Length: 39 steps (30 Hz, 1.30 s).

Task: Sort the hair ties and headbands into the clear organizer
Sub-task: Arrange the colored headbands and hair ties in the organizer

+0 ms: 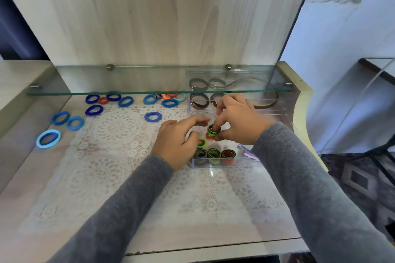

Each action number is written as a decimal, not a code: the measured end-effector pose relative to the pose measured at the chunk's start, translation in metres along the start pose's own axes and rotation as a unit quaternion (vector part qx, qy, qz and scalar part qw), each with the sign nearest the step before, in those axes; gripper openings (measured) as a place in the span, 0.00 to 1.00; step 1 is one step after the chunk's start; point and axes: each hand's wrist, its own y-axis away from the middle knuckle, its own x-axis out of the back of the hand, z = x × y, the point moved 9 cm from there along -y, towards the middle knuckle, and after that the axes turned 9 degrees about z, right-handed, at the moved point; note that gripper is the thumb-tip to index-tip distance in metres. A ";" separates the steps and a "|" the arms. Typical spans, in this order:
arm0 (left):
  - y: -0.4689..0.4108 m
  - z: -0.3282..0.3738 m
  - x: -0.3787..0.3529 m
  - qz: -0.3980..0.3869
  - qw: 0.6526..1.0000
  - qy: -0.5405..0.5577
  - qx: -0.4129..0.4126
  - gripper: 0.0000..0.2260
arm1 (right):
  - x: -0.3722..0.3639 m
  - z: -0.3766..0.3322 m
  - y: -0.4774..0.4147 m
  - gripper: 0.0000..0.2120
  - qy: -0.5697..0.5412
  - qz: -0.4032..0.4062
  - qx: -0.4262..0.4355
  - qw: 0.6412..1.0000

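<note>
Hair ties (213, 133) between hands (239, 121)

Glossy glass shelf (128, 83) (clear); matt wood table (32, 188).

A single wide-angle camera sits on the person's head, facing forward and steeply down over the pale wooden desk top (25, 188). It is close: both grey-sleeved forearms reach in from the near edge, and the left hand (173, 145) and right hand (237, 121) sit mid-frame, around the stack of green and orange hair ties (212, 133). The green-edged glass shelf (128, 83) and light wood-grain back panel (160, 17) fill the far half. Patterned carpet (359, 177) shows at the right.
</note>
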 end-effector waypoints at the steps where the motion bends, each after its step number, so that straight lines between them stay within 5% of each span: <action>1: -0.001 0.002 0.001 0.010 1.000 -0.017 -0.016 0.19 | -0.003 0.003 0.001 0.09 0.002 -0.002 -0.003 1.000; 9: 0.004 0.000 -0.003 0.019 0.992 -0.036 -0.120 0.17 | -0.027 0.012 -0.002 0.12 -0.012 -0.038 -0.011 0.999; 17: 0.008 0.001 0.000 0.026 0.991 -0.022 -0.133 0.17 | -0.035 0.006 0.000 0.12 0.022 -0.080 -0.006 0.997; 21: 0.008 0.000 0.001 0.024 0.991 -0.006 -0.131 0.16 | -0.033 0.002 0.004 0.20 0.035 -0.104 -0.011 0.994; 39: 0.016 0.003 -0.016 -0.082 0.983 -0.006 -0.164 0.17 | -0.039 -0.012 0.015 0.19 0.054 -0.111 -0.027 0.992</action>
